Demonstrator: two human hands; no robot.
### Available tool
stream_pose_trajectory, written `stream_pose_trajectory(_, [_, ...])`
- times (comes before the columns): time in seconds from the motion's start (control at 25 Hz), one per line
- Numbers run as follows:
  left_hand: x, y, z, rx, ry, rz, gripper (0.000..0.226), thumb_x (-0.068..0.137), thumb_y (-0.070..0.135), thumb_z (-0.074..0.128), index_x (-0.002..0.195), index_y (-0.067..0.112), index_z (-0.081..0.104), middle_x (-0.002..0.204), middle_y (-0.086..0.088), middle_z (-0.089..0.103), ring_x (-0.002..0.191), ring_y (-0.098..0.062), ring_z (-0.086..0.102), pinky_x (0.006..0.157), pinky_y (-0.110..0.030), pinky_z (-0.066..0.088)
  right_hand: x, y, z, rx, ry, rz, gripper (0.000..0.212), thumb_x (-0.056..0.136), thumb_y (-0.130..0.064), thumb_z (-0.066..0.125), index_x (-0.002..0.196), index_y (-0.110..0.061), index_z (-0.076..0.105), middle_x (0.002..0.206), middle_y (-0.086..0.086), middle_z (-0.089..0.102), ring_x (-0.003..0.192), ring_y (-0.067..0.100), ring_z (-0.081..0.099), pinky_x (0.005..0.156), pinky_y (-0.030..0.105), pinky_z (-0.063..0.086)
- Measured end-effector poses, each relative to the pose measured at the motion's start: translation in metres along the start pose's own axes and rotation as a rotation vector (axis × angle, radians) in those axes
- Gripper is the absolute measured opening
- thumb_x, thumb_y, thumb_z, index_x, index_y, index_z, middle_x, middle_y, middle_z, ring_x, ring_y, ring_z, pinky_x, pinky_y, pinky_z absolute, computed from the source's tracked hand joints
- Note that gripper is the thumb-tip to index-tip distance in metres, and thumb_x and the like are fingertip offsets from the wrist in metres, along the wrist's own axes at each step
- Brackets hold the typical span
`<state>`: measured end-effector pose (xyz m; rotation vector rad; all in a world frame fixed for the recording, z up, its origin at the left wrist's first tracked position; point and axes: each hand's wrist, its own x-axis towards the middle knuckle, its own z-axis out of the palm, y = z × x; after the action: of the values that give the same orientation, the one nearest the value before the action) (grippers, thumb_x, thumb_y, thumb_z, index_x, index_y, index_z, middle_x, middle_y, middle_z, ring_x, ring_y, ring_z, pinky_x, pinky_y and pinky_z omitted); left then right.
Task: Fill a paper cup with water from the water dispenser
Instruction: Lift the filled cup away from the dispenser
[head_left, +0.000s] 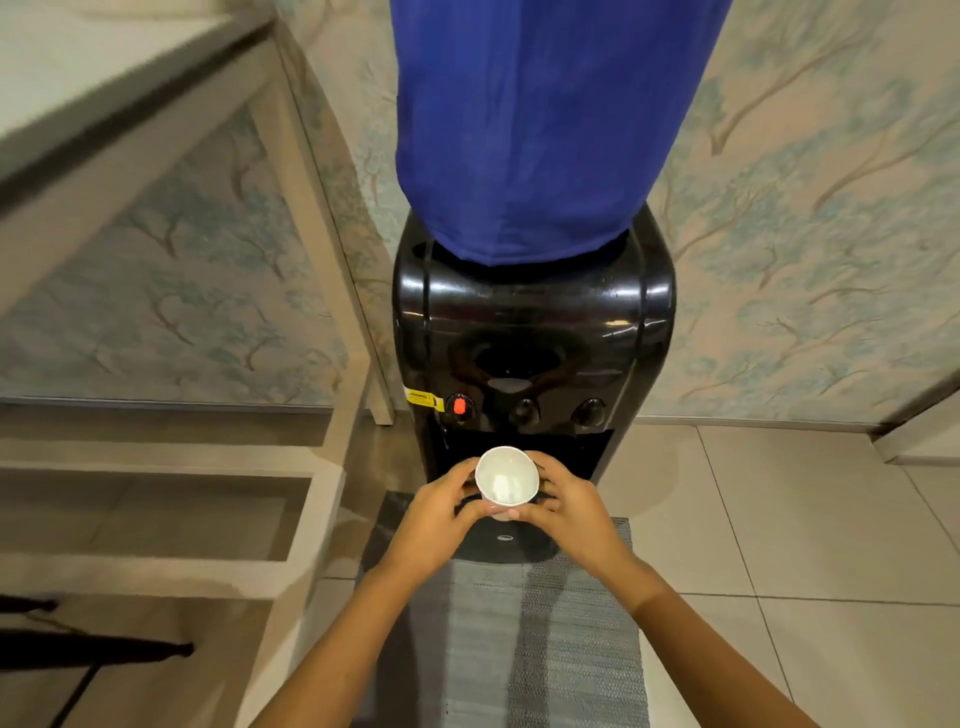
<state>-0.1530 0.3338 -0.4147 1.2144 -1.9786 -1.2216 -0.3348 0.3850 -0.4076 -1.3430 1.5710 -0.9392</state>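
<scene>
A white paper cup (506, 475) is held upright in front of the black water dispenser (532, 332), just below its three taps. My left hand (441, 512) wraps the cup's left side and my right hand (569, 506) its right side. The cup's inside looks pale and glossy; I cannot tell how much water it holds. The red tap (460, 406) is on the left, and two dark taps (523, 411) sit in the middle and on the right. A blue cloth cover (535, 124) hides the bottle on top.
A beige shelf unit (171, 467) stands close on the left, and a grey woven mat (540, 639) lies under the dispenser's base. Patterned wallpaper (800, 218) is behind, with beige floor tiles (789, 525) to the right. Dark rods (98, 649) poke in at bottom left.
</scene>
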Motion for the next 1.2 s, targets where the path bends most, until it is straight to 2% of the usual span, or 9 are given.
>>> stream_pose_trajectory(0.08, [-0.013, 0.036, -0.024, 0.003, 0.008, 0.021, 0.052, 0.082, 0.026, 0.072, 0.130, 0.023, 0.053, 0.120, 0.008, 0.065, 0.106, 0.001, 0.062, 0.091, -0.022, 0.052, -0.013, -0.039, -0.010, -0.025, -0.007, -0.043, 0.063, 0.072, -0.024, 0.079, 0.126, -0.039, 0.048, 0.121, -0.015, 0.060, 0.113, 0.007, 0.058, 0.096, 0.037, 0.052])
stream_pose_trajectory(0.2, [-0.027, 0.104, -0.070, 0.001, 0.054, 0.053, 0.050, 0.081, 0.026, 0.072, 0.127, 0.021, 0.055, 0.116, 0.009, 0.066, 0.101, 0.005, 0.062, 0.087, -0.015, 0.051, -0.027, -0.115, -0.031, -0.054, -0.002, -0.130, 0.062, 0.074, -0.021, 0.078, 0.125, -0.040, 0.049, 0.119, -0.014, 0.061, 0.111, 0.006, 0.059, 0.095, 0.034, 0.052])
stream_pose_trajectory(0.36, [-0.026, 0.188, -0.128, 0.008, 0.148, 0.134, 0.047, 0.079, 0.030, 0.073, 0.123, 0.021, 0.059, 0.105, 0.013, 0.068, 0.093, 0.009, 0.064, 0.080, -0.012, 0.051, -0.028, -0.216, -0.064, -0.055, 0.006, -0.265, 0.060, 0.070, -0.020, 0.081, 0.120, -0.040, 0.054, 0.112, -0.015, 0.066, 0.106, 0.001, 0.061, 0.088, 0.023, 0.053])
stream_pose_trajectory(0.44, [-0.026, 0.231, -0.158, 0.024, 0.194, 0.185, 0.044, 0.080, 0.027, 0.072, 0.122, 0.018, 0.060, 0.104, 0.013, 0.068, 0.093, 0.009, 0.064, 0.078, -0.009, 0.049, -0.029, -0.268, -0.079, -0.064, 0.008, -0.342, 0.060, 0.069, -0.022, 0.081, 0.122, -0.033, 0.055, 0.111, -0.015, 0.065, 0.104, -0.001, 0.061, 0.085, 0.016, 0.051])
stream_pose_trajectory(0.56, [-0.026, 0.288, -0.206, 0.070, 0.254, 0.250, 0.046, 0.080, 0.032, 0.072, 0.122, 0.018, 0.061, 0.109, 0.004, 0.071, 0.098, -0.002, 0.067, 0.086, -0.018, 0.053, -0.027, -0.341, -0.094, -0.110, 0.025, -0.451, 0.058, 0.071, -0.026, 0.080, 0.124, -0.024, 0.056, 0.107, -0.021, 0.062, 0.099, -0.008, 0.057, 0.078, 0.003, 0.045])
stream_pose_trajectory(0.68, [-0.033, 0.333, -0.253, 0.086, 0.250, 0.289, 0.049, 0.076, 0.040, 0.071, 0.119, 0.018, 0.063, 0.103, 0.006, 0.070, 0.096, -0.003, 0.067, 0.086, -0.023, 0.054, -0.026, -0.400, -0.099, -0.120, 0.035, -0.522, 0.056, 0.072, -0.028, 0.079, 0.122, -0.020, 0.058, 0.108, -0.011, 0.066, 0.094, -0.006, 0.059, 0.072, 0.001, 0.044])
stream_pose_trajectory(0.84, [-0.037, 0.366, -0.310, 0.095, 0.173, 0.290, 0.032, 0.085, 0.019, 0.068, 0.115, 0.011, 0.063, 0.104, -0.004, 0.071, 0.091, -0.005, 0.068, 0.078, -0.025, 0.056, -0.019, -0.455, -0.087, -0.138, 0.073, -0.564, 0.052, 0.071, -0.036, 0.079, 0.118, -0.020, 0.062, 0.102, -0.006, 0.068, 0.088, -0.001, 0.062, 0.067, 0.004, 0.047])
stream_pose_trajectory(0.92, [-0.045, 0.370, -0.342, 0.133, 0.168, 0.258, 0.033, 0.086, 0.022, 0.067, 0.117, 0.012, 0.062, 0.102, -0.001, 0.071, 0.089, -0.007, 0.068, 0.077, -0.031, 0.055, -0.013, -0.476, -0.067, -0.168, 0.100, -0.588, 0.052, 0.071, -0.039, 0.078, 0.116, -0.019, 0.062, 0.099, -0.006, 0.067, 0.085, 0.000, 0.062, 0.067, 0.004, 0.047])
stream_pose_trajectory(1.2, [-0.080, 0.323, -0.451, 0.213, 0.137, 0.114, 0.041, 0.087, 0.025, 0.064, 0.126, 0.016, 0.055, 0.115, -0.008, 0.068, 0.093, -0.010, 0.067, 0.079, -0.027, 0.056, 0.007, -0.521, 0.048, -0.100, 0.087, -0.581, 0.052, 0.070, -0.034, 0.080, 0.116, -0.017, 0.061, 0.099, -0.003, 0.066, 0.090, 0.011, 0.062, 0.068, 0.010, 0.048])
